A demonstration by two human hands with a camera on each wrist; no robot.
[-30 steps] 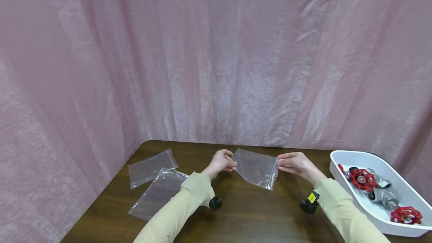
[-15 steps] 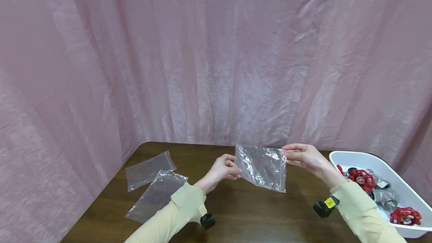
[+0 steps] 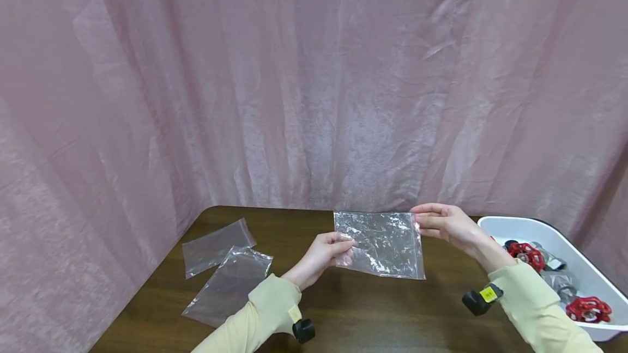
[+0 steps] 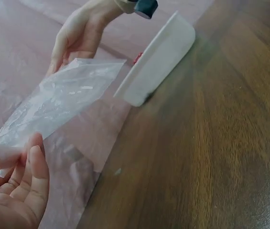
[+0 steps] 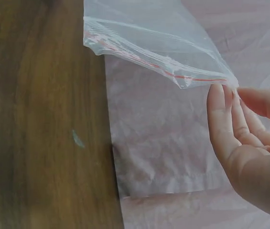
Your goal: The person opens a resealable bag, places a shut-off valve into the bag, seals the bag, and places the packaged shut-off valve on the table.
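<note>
A clear zip-lock bag [image 3: 380, 244] is stretched out above the table between both hands, with glare over its surface. My left hand [image 3: 326, 254] pinches its left edge, thumb in front and fingers behind the film. At the upper right corner, by the zip strip, my right hand [image 3: 445, 227] pinches the bag between thumb and fingers. The right wrist view shows a thin red line along the bag's mouth [image 5: 187, 78], which hangs slightly apart in folds. Nothing can be seen inside the bag.
Two more clear bags, one farther back [image 3: 216, 247] and one nearer [image 3: 230, 287], lie on the wooden table [image 3: 373, 320] at left. A white tray [image 3: 601, 277] at right holds red-handwheel valves [image 3: 589, 309] and grey metal parts. Pink curtain [image 3: 314, 97] hangs behind.
The bag has been raised and turned more squarely to the head view. My right hand has moved right and up; my left hand has shifted its hold, its thumb now over the bag's front.
</note>
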